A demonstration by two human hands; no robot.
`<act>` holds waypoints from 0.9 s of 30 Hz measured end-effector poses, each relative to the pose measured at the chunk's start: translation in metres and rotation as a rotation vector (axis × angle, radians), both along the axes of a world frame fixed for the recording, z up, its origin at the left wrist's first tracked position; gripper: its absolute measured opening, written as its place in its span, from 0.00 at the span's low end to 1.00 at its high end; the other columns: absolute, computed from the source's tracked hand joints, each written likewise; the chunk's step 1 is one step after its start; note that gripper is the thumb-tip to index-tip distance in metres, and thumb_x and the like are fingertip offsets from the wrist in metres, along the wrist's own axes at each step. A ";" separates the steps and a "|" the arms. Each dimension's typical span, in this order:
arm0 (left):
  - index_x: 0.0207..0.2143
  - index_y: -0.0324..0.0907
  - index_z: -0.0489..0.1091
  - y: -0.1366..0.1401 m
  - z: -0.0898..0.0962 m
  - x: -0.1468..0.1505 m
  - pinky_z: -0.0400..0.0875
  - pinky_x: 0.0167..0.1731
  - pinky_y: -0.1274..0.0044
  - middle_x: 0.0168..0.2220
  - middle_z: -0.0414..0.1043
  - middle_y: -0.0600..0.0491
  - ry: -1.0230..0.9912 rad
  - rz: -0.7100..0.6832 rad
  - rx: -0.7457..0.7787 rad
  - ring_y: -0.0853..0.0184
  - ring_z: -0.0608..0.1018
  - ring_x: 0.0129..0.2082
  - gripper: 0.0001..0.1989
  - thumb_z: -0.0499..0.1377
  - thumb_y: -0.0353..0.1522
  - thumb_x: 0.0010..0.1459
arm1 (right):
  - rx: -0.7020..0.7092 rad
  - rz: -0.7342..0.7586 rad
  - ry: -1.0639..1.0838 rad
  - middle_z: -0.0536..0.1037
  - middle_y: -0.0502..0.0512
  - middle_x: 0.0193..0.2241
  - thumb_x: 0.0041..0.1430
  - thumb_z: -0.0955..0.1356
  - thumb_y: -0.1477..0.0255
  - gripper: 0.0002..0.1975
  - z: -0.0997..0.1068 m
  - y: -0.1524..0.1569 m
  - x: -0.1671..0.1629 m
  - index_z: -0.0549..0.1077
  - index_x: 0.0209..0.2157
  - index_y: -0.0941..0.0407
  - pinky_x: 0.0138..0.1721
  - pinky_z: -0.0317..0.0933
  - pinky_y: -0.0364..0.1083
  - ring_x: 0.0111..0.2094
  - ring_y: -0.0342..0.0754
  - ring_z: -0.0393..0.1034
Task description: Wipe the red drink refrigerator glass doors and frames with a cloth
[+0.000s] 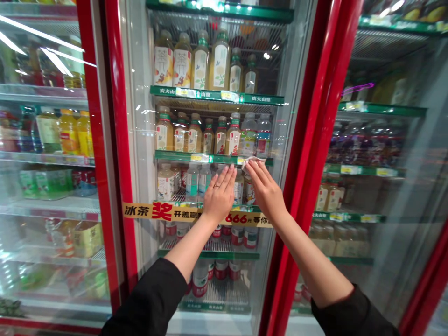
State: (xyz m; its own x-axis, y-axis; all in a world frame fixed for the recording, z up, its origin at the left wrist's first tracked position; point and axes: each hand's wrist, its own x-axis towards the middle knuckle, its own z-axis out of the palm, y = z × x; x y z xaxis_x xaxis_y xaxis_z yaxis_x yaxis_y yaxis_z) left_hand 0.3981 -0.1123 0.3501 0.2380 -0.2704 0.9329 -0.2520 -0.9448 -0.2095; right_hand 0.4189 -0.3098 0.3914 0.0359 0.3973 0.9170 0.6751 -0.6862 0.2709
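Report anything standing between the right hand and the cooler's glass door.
Only a crumpled, whitish cloth or tissue shows between the right hand and the glass door, under the fingers; the hand's underside is hidden.

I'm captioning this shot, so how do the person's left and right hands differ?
The left hand wears a ring; none shows on the right hand. A pale cloth or tissue shows under the right hand's fingers, none under the left's. The left hand's fingers slant up rightward, the right's up leftward. Both reach toward the glass door.
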 end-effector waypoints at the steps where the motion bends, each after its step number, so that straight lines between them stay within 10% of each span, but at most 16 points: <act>1: 0.80 0.46 0.22 0.000 -0.001 0.003 0.52 0.80 0.65 0.80 0.48 0.52 0.004 0.002 0.003 0.63 0.58 0.79 0.43 0.48 0.27 0.74 | -0.034 -0.026 -0.009 0.69 0.54 0.73 0.73 0.60 0.86 0.40 -0.001 -0.011 -0.001 0.52 0.79 0.46 0.75 0.64 0.63 0.76 0.57 0.60; 8: 0.80 0.47 0.21 0.002 -0.006 0.007 0.48 0.81 0.63 0.81 0.43 0.53 0.026 -0.008 -0.020 0.61 0.56 0.80 0.45 0.49 0.27 0.74 | 0.236 -0.206 -0.042 0.74 0.58 0.70 0.75 0.62 0.81 0.32 0.017 -0.039 0.009 0.64 0.76 0.50 0.76 0.62 0.68 0.72 0.60 0.68; 16: 0.80 0.47 0.21 0.001 -0.006 0.007 0.50 0.81 0.62 0.81 0.42 0.53 0.055 -0.002 -0.021 0.61 0.54 0.81 0.43 0.48 0.27 0.75 | 0.029 -0.165 -0.033 0.73 0.60 0.70 0.76 0.62 0.81 0.30 -0.006 -0.055 -0.003 0.65 0.75 0.53 0.76 0.62 0.66 0.72 0.58 0.69; 23: 0.81 0.45 0.27 -0.001 -0.005 0.011 0.48 0.81 0.59 0.81 0.42 0.53 0.076 -0.063 -0.043 0.61 0.52 0.81 0.42 0.48 0.27 0.74 | 0.142 -0.219 0.028 0.77 0.61 0.68 0.76 0.61 0.80 0.27 0.025 -0.071 0.004 0.72 0.71 0.53 0.76 0.61 0.67 0.70 0.58 0.72; 27: 0.81 0.45 0.29 -0.003 -0.004 0.011 0.47 0.82 0.59 0.81 0.41 0.53 0.081 -0.101 -0.062 0.61 0.51 0.81 0.42 0.47 0.26 0.73 | 0.182 -0.198 0.047 0.73 0.62 0.70 0.76 0.58 0.82 0.30 0.000 -0.052 0.006 0.69 0.73 0.54 0.76 0.61 0.66 0.73 0.58 0.67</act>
State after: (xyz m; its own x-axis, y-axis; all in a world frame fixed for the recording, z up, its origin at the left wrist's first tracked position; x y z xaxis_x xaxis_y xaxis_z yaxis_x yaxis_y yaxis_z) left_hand 0.4095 -0.1155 0.3463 0.2880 -0.2387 0.9274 -0.3598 -0.9245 -0.1262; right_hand 0.4247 -0.3614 0.3911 0.1408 0.2068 0.9682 0.5319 -0.8406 0.1022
